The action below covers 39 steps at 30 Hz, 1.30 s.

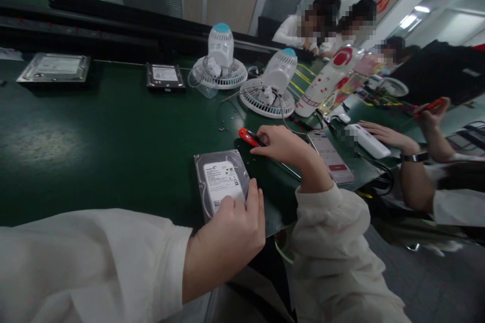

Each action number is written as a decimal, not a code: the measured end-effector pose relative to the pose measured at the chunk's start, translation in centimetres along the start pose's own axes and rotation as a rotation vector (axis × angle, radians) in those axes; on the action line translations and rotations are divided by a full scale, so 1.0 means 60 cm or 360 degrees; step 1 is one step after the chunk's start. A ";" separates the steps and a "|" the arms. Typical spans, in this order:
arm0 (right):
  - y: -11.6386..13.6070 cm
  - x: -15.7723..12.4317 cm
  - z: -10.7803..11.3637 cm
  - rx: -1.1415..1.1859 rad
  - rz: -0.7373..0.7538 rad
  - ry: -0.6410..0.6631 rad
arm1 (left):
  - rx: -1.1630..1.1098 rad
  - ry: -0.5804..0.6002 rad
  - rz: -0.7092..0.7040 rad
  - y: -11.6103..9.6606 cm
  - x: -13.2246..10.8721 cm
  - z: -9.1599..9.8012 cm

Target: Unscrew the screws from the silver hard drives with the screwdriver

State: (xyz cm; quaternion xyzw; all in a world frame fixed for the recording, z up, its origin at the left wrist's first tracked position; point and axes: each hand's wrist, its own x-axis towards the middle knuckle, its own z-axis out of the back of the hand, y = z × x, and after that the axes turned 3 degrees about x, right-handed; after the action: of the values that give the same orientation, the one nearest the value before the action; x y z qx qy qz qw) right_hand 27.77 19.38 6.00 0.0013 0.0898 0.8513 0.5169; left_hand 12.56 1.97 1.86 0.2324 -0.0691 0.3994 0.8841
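Observation:
A silver hard drive (222,171) with a white label lies flat near the table's front edge. Over its lower right part rests my left hand (235,222), with the fingers along the right side and the thumb hidden; it grips the drive. Just beyond the drive's far right corner, my right hand (280,146) pinches a screwdriver (248,136) by its red and black handle. The metal shaft shows below the wrist, pointing right towards the phone. Several tiny screws (222,129) are scattered on the table by the handle and the drive.
Two more hard drives, a larger one (56,68) and a smaller one (165,76), lie at the back left of the green table (113,151). Two white fans (222,55) stand behind my hands. Right are a phone (331,156), bottles (322,81) and a co-worker's hand (390,136).

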 end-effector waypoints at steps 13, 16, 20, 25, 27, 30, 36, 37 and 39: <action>-0.006 -0.019 0.054 0.0346 0.0116 -0.1041 | 0.0014 0.0009 0.0020 -0.004 -0.002 -0.005; -0.001 -0.012 0.070 0.0486 0.0281 -0.1445 | 0.0027 -0.0019 0.0031 -0.005 -0.002 -0.008; 0.021 0.007 0.070 0.0581 0.0516 -0.1842 | 0.0024 -0.0025 0.0040 -0.005 -0.001 -0.010; 0.036 0.031 0.024 0.0930 0.0869 -0.2086 | 0.0000 0.0017 0.0001 0.000 0.001 -0.001; 0.035 0.036 0.007 0.1091 0.0842 -0.2104 | -0.0004 0.0038 -0.0020 0.001 0.001 0.002; 0.036 0.035 -0.004 0.1219 0.0735 -0.2123 | -0.0010 0.0014 0.0010 -0.002 0.001 -0.001; 0.065 0.009 -0.002 0.1388 0.0993 -0.2237 | -0.0028 -0.0012 0.0066 -0.007 0.002 -0.012; 0.069 0.004 -0.002 0.1419 0.1019 -0.2209 | -0.0034 -0.0011 0.0069 -0.007 0.002 -0.012; 0.075 -0.002 -0.003 0.1462 0.1109 -0.2185 | -0.0050 -0.0011 0.0073 -0.007 0.003 -0.011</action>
State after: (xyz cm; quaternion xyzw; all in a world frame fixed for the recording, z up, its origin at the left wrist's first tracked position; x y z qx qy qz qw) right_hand 23.87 17.25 6.54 0.7440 0.0872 0.6519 0.1175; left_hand 12.93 2.19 1.17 0.2182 -0.0836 0.4177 0.8780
